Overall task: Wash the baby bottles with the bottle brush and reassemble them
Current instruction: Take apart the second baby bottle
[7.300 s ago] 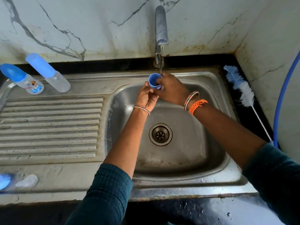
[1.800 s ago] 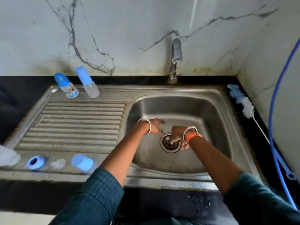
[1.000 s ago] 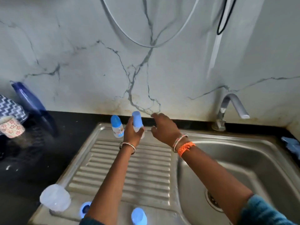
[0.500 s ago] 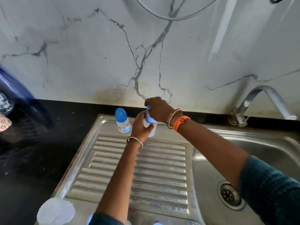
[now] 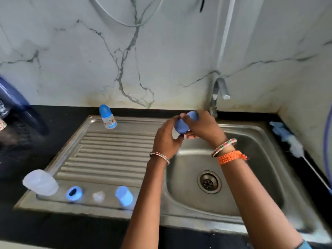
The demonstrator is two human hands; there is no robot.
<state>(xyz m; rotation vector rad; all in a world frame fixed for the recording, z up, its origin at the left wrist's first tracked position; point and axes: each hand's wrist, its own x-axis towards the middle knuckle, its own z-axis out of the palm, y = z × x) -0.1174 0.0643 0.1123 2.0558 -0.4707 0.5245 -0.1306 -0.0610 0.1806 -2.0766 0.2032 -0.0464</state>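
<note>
A baby bottle with a blue cap (image 5: 182, 125) is held tilted over the left rim of the sink basin (image 5: 255, 187). My left hand (image 5: 166, 139) grips its clear body from below. My right hand (image 5: 202, 125) grips the blue cap. A second capped bottle (image 5: 107, 117) stands at the back of the drainboard. Along the drainboard's front edge lie a clear bottle body (image 5: 40, 182), a blue ring (image 5: 73, 193), a clear teat (image 5: 98, 196) and a blue cap (image 5: 124, 195). The bottle brush (image 5: 294, 146) lies on the counter to the right of the sink.
The tap (image 5: 218, 94) stands behind the basin, with no water running. The ribbed drainboard (image 5: 109, 155) lies left of the basin. A blue hose (image 5: 327, 141) hangs at the right wall. A dark blue object (image 5: 16, 103) sits on the black counter at far left.
Both hands lifted the taller capped bottle from the back of the drainboard and carried it right, over the basin's edge. The view swung back toward the sink.
</note>
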